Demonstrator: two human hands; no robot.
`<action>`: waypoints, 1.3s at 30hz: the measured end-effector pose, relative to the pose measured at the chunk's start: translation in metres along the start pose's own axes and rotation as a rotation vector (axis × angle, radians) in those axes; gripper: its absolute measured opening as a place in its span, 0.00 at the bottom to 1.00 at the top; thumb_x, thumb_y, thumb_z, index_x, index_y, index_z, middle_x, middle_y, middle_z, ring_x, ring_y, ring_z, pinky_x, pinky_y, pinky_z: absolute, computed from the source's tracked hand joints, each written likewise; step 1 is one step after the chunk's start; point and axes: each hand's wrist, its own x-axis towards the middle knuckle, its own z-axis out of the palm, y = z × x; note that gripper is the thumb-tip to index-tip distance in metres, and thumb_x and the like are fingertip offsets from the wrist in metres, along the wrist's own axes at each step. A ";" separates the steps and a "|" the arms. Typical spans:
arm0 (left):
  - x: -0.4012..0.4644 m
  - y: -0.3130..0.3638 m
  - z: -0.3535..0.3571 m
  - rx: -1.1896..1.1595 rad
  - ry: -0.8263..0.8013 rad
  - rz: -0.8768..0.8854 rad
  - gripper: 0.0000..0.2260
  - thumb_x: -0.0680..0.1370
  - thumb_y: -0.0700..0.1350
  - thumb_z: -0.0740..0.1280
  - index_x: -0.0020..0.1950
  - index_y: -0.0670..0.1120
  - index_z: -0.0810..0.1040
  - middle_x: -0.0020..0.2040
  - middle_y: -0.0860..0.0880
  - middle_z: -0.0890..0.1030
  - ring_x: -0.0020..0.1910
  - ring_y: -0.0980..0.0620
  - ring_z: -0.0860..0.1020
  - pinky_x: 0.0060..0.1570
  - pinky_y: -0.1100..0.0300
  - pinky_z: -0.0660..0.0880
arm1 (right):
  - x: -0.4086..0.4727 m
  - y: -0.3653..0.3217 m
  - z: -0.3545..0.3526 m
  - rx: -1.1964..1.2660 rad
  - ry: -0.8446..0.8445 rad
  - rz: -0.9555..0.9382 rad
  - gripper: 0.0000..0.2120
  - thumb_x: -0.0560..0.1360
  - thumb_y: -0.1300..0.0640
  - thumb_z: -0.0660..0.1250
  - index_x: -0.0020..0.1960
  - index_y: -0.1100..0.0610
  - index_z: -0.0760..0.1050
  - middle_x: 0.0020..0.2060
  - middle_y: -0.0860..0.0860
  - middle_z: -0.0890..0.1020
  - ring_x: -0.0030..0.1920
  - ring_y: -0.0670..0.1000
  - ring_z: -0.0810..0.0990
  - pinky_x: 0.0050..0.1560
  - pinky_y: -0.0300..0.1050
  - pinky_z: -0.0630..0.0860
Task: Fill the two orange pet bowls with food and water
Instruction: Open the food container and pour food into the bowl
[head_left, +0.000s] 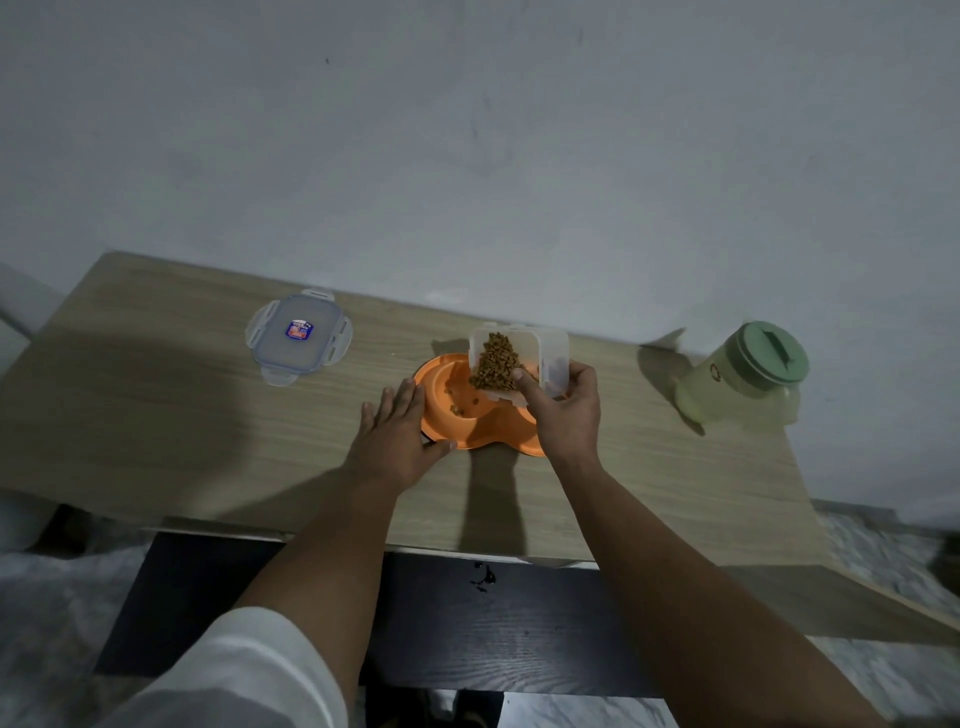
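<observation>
An orange double pet bowl (480, 431) sits on the wooden table (156, 415) near the wall. My right hand (563, 410) grips a clear plastic container (519, 364) of brown kibble, tilted over the left bowl. A few kibble pieces (462, 405) lie in that bowl. The right bowl is hidden behind my right hand. My left hand (397, 439) lies flat with straight fingers against the left edge of the orange dish.
The container's clear lid (298, 338) with a blue label lies on the table to the left. A pale green jug with a green lid (748, 376) stands at the right by the wall. A dark lower surface (493, 623) is below the table's front edge.
</observation>
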 end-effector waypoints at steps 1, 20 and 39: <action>0.000 0.000 -0.001 -0.001 -0.002 0.000 0.47 0.74 0.73 0.58 0.82 0.50 0.41 0.82 0.51 0.41 0.81 0.46 0.40 0.78 0.42 0.41 | 0.000 -0.001 0.000 0.015 0.004 0.000 0.28 0.69 0.47 0.82 0.61 0.54 0.73 0.52 0.46 0.82 0.50 0.42 0.84 0.47 0.37 0.81; 0.000 -0.002 -0.001 -0.002 -0.012 0.012 0.48 0.74 0.73 0.58 0.82 0.50 0.41 0.82 0.51 0.40 0.81 0.46 0.40 0.78 0.41 0.41 | -0.006 0.007 0.005 0.054 0.037 0.023 0.27 0.67 0.43 0.83 0.58 0.47 0.72 0.52 0.47 0.82 0.52 0.48 0.85 0.52 0.57 0.85; 0.001 -0.002 -0.004 0.009 -0.031 0.016 0.47 0.74 0.72 0.59 0.82 0.50 0.42 0.82 0.51 0.41 0.81 0.46 0.40 0.78 0.41 0.42 | -0.010 0.006 0.006 0.033 0.067 -0.021 0.27 0.69 0.49 0.82 0.61 0.53 0.72 0.54 0.47 0.81 0.53 0.43 0.83 0.47 0.34 0.81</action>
